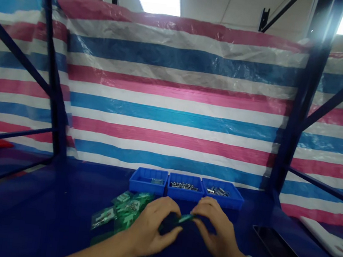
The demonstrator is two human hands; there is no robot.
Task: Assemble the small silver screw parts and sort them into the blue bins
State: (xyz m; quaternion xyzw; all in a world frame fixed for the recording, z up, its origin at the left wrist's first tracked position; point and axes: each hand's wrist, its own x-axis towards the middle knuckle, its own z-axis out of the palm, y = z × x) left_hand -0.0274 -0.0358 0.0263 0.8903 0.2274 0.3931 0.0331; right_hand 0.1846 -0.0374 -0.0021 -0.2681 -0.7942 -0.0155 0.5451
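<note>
A small green plastic bag is held up between my two hands, above the blue table. My right hand pinches its right end between thumb and fingers. On its left side, my left hand is closed around the other end, with fingers curled and thumb pointing right. What is inside the held bag cannot be made out. Left of and beneath my left hand lies a pile of similar green bags, some with small metal parts showing through. A clear-sided bag with metal pieces lies at the pile's left edge.
Behind my hands stand three blue bins: a left one with a small clear item, a middle one and a right one with small metal parts. To the right lie a black phone-like slab and a white object. Blue posts flank the table.
</note>
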